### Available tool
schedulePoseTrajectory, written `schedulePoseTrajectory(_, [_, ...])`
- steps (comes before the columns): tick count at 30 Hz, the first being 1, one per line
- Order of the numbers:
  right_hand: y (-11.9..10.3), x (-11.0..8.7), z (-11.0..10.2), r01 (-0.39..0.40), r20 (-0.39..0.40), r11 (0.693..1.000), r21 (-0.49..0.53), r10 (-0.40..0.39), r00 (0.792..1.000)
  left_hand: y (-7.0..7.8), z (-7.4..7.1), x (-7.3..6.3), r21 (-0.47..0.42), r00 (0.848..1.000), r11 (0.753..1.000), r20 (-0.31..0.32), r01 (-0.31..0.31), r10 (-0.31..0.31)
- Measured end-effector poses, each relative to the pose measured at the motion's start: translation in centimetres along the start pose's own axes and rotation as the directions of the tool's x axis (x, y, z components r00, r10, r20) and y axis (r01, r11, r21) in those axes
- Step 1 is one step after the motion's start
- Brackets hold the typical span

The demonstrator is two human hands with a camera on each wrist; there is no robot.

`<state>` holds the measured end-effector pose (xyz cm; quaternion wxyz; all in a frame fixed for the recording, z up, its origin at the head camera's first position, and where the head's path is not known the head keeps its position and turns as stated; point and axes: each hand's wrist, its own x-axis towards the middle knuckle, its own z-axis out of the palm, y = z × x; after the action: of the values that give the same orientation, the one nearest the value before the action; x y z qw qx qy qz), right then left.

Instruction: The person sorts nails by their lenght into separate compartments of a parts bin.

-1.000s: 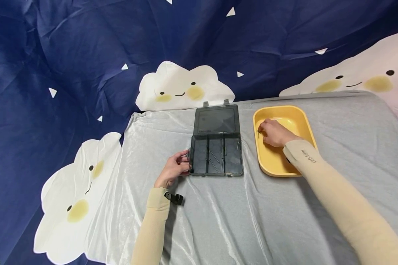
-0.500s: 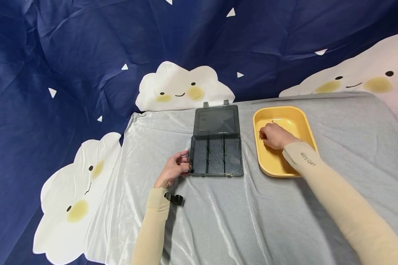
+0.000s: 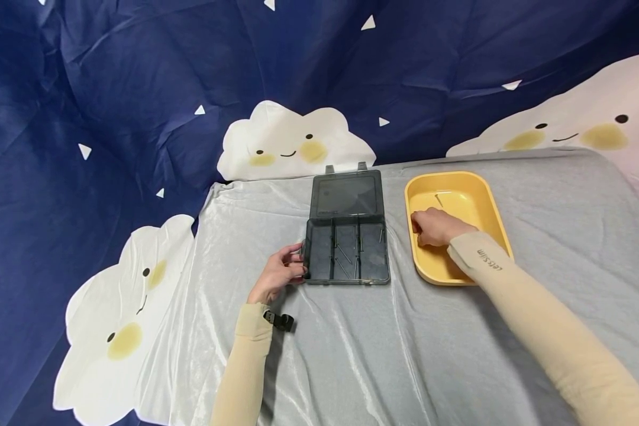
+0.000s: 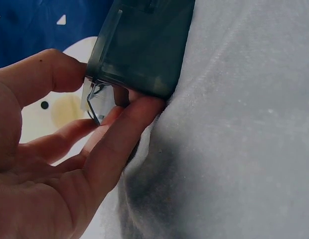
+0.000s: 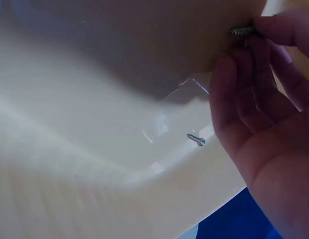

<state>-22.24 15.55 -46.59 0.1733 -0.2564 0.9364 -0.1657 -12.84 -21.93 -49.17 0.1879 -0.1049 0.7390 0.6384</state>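
Note:
My left hand (image 3: 280, 273) holds the left side of a dark, see-through compartment box (image 3: 319, 248), thumb at its upper rim and fingers lower on the side (image 4: 139, 74). The lid (image 3: 347, 194) lies folded back, and several screws (image 3: 344, 253) lie in the middle and right compartments. My right hand (image 3: 438, 227) is down inside a yellow bin (image 3: 490, 207), by its left wall. Between thumb and fingers it pinches a threaded screw (image 5: 242, 31), seen in the right wrist view. Another screw (image 3: 439, 200) lies on the bin floor farther back.
Grey velvety cloth (image 3: 341, 343) covers the table, with folds running toward me. A dark blue curtain (image 3: 298, 59) with cloud prints hangs behind and to the left. A band with a small black device (image 3: 280, 320) sits on my left wrist.
My right hand has moved slightly toward me within the yellow bin, leaving the screw at the back in plain sight. The left hand and the box stay put.

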Motion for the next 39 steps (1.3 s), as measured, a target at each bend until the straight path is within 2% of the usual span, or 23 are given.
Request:
schedulePoseTrajectory(14, [0.0, -0.2, 0.5, -0.055, 0.025, 0.998, 0.008, 0.055, 0.998, 0.0, 0.0, -0.1, -0.003, 1.0, 1.0, -0.013, 0.0, 0.0])
schedulePoseTrajectory(20, [0.0, -0.3, 0.5, -0.047, 0.024, 0.999, 0.02, 0.047, 0.999, -0.1, -0.1, 0.0, -0.005, 1.0, 1.0, -0.006, 0.001, -0.001])
schedulePoseTrajectory(30, [0.6, -0.7, -0.2, -0.004, -0.014, 0.997, 0.076, 0.005, 1.0, -0.1, 0.0, 0.1, -0.02, 1.0, 1.0, -0.011, -0.008, 0.007])
schedulePoseTrajectory(39, [1.0, -1.4, -1.2, -0.023, -0.09, 0.983, 0.181, 0.04, 0.995, 0.1, 0.1, -0.1, -0.021, 1.0, 1.0, -0.014, -0.001, 0.001])
